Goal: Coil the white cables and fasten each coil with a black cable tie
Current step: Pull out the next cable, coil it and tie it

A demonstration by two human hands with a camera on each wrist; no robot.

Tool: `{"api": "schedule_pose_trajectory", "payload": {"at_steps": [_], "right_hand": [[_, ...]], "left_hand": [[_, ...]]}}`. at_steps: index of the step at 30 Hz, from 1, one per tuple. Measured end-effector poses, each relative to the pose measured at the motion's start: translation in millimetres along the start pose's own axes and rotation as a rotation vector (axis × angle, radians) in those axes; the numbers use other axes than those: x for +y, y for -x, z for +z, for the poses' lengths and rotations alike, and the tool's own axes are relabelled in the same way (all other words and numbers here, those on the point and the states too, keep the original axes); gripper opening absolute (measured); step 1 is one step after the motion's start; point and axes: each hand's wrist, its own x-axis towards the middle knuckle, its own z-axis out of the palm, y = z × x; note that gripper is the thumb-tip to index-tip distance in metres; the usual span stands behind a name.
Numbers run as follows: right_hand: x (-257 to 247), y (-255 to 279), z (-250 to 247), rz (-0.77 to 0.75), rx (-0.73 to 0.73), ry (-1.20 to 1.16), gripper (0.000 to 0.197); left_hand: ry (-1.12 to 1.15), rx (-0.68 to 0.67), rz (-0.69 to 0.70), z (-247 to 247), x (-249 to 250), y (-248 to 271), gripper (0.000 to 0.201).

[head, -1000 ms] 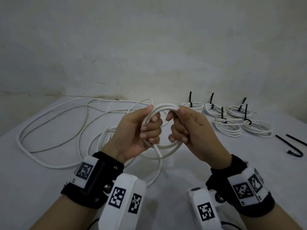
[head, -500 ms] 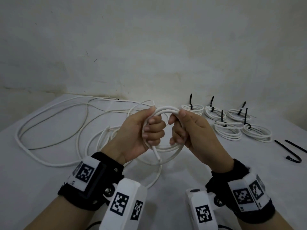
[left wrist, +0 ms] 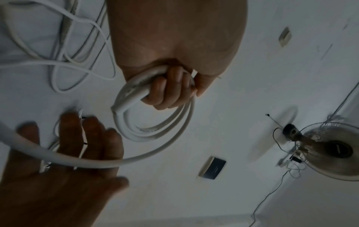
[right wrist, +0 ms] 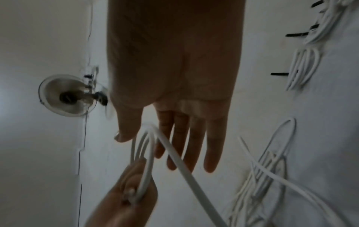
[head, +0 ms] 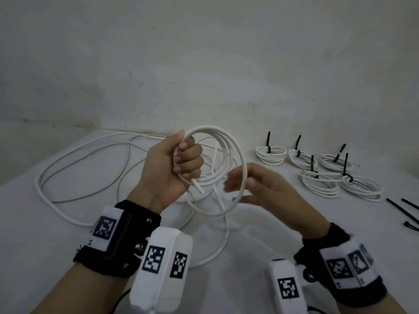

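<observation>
Smooth matt plastic white cable (head: 243, 168); matt cloth wrist strap (head: 118, 239).

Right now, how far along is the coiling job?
Done: five tied coils lie on the table's right. In hand: the left hand grips a half-wound coil; the right hand is open beside it. Left: loose cable to wind, spare black ties unused.

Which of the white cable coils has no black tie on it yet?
The coil in the left hand, held up above the table: the white coil. The five coils lying at the right each carry a black tie.
</observation>
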Motion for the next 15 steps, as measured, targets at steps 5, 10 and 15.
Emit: {"api": "schedule_pose_trajectory", "payload": {"at_steps": [5,10,15], "right_hand": [[-6,-2,7,0.045,0.056,-0.090,0.026],[-15,9,-41,-0.096,0.234,0.027,0.039],[-15,12,-45,-0.131,0.257,0.038,0.048]], "left_hand": [[0.053,-0.050,0.032,-3,6,-1,0.024],[0.178,-0.052,0.123,-12,25,5,0.022],[0.253,0.034,0.171,-16,27,5,0.028]]}}
